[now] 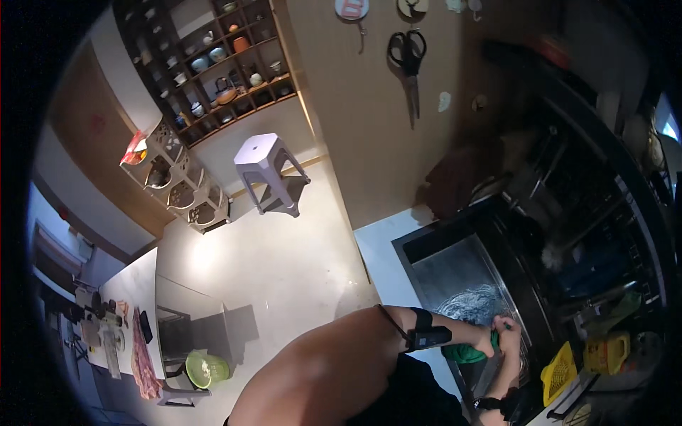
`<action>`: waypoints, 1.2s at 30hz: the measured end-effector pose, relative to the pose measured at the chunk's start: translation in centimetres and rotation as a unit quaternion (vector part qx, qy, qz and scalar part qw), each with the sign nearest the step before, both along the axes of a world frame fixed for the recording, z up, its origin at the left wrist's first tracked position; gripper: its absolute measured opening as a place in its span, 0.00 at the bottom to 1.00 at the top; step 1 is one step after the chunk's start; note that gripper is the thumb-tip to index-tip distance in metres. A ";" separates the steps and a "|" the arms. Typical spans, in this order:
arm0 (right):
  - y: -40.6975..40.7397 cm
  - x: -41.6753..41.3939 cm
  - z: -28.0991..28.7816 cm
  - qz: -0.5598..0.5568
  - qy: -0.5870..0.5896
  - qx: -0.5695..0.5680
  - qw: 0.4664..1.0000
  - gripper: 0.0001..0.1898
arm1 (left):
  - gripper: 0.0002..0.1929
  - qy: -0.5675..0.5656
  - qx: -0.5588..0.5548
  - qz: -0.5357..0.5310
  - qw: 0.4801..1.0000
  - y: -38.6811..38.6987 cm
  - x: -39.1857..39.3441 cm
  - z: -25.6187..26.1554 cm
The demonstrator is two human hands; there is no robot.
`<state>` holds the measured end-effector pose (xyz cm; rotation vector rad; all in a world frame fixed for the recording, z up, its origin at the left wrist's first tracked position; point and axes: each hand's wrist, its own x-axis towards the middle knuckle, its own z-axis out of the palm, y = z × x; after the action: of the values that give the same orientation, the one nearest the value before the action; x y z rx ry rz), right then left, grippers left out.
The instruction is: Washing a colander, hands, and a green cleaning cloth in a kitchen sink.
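A wet-looking green cloth (464,353) is bunched between my two hands over the near part of a dark-rimmed metal sink (453,263). My left hand (486,342) grips it from the left, the arm wearing a black strapped device. My right hand (507,331) closes on the cloth's other side, close beside the left hand, with a dark band at the wrist. Rippling water (471,303) shows in the basin just beyond both hands. Part of the cloth is hidden by my left forearm and fingers.
A yellow basket (559,374) and a yellow jug (606,354) stand right of the sink. Black-handled scissors (409,66) hang on the wooden panel ahead. On the floor to the left are a plastic stool (259,149) and a green bin (217,368).
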<state>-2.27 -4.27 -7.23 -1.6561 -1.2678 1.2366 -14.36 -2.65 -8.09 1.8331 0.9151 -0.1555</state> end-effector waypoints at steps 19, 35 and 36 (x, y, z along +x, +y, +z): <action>0.4 -3.2 5.1 -0.051 -0.221 0.192 0.955 0.21 | 0.21 -0.316 -0.079 0.324 0.888 0.6 0.6 0.3; -3.7 0.7 6.0 -0.178 0.327 0.221 0.901 0.25 | 0.30 -0.630 0.349 0.054 0.691 -2.0 1.0 11.0; -4.3 0.8 6.4 -0.162 0.274 0.190 0.929 0.25 | 0.29 -0.586 0.319 -0.032 0.744 -1.7 0.7 11.5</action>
<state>-1.50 -8.59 -0.81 -1.0780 -0.7816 1.0616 -13.69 -4.38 3.40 2.0170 -0.0597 1.2997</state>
